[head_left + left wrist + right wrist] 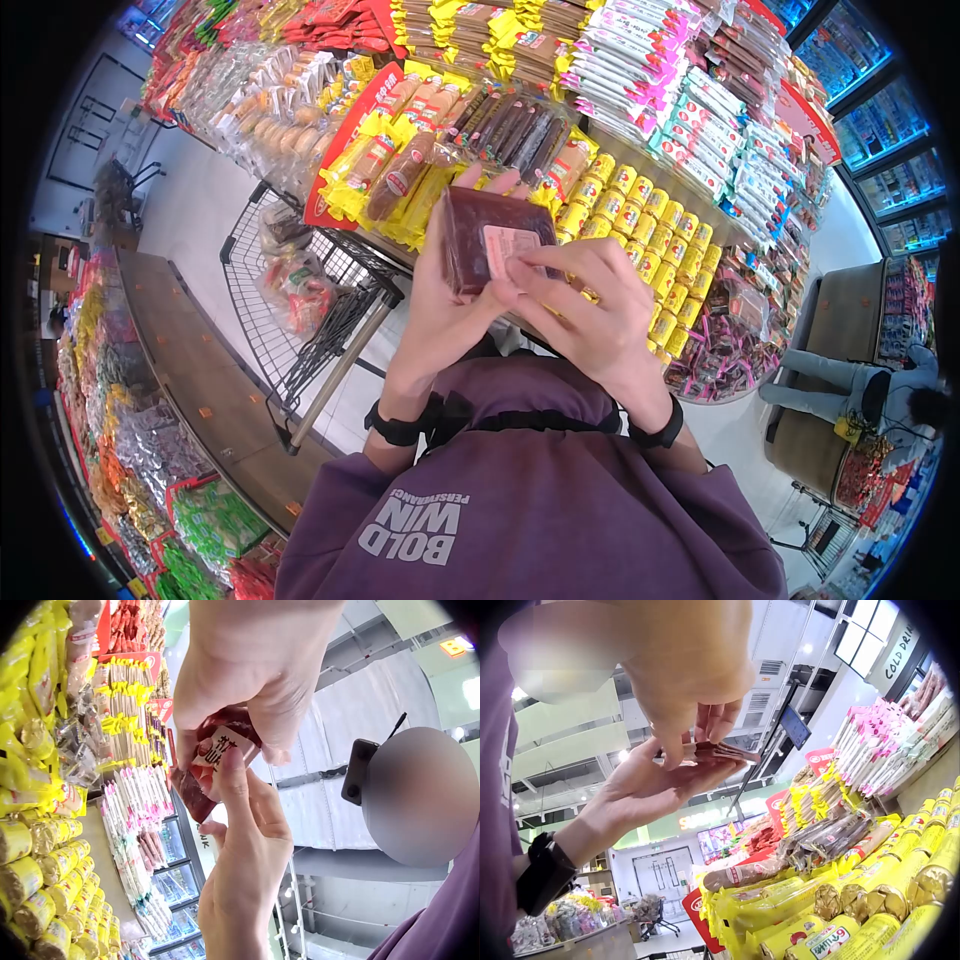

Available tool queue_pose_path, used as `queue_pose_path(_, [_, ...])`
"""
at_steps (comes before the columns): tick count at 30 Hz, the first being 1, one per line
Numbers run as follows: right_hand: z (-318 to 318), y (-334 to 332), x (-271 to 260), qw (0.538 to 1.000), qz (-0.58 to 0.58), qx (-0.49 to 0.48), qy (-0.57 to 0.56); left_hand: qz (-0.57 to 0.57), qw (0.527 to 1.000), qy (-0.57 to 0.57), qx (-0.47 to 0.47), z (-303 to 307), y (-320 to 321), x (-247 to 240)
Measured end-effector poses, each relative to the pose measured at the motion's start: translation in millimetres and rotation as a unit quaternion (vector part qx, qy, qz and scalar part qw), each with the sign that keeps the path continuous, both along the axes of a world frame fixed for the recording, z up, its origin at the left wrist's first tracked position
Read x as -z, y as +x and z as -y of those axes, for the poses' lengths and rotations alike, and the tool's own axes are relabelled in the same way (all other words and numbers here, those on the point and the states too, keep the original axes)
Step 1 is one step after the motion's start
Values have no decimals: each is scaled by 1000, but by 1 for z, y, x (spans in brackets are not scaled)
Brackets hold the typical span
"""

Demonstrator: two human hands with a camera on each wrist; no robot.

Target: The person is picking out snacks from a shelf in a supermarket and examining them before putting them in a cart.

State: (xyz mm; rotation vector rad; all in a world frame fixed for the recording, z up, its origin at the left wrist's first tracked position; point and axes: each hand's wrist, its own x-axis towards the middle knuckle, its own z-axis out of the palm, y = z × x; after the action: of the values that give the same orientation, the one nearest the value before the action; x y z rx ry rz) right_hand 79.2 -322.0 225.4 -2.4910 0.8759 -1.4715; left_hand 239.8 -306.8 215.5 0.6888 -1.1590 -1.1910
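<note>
In the head view, a flat, square dark red packet (466, 235) with a pale pink label (500, 242) is in front of my chest. My left hand (440, 322) holds it from below, the palm behind it and its thumb along the near edge. The fingertips of my right hand (603, 305) pinch at the packet's label side. In the left wrist view, the right thumb lies over printing on the label (222, 746). Seen edge-on in the right wrist view, the thin packet (724, 753) lies across my left palm, its underside hidden.
Behind my hands is a display of yellow-wrapped rolls (650, 235), dark sausages (520, 130) and pink-and-white packs (625, 70). A wire shopping cart (265, 345) with bagged goods stands at left. A person (870, 390) is at far right, near lit coolers (885, 120).
</note>
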Motion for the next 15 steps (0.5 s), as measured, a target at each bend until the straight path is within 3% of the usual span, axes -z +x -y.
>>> queue_pose_path(2, [-1,1,-1,999,-31,-7,-35,31,999,-24,-31,1,1,-8])
queue_pose_path(5, [2,5,4,998,-14,-36,-53,6,996,74,-38,-5,9,0])
queue_pose_path(6, [1,6,4,998,-6,-39,-51,21,997,59,-54,-3,6,-1])
queue_pose_path(12, [1,3,-8,999,-39,-24,2,-74,994,71,-35,3,-2,-15])
queue_pose_path(15, [2,1,-3,996,-84,-8,-30,-124,989,81,-27,5,1,-15])
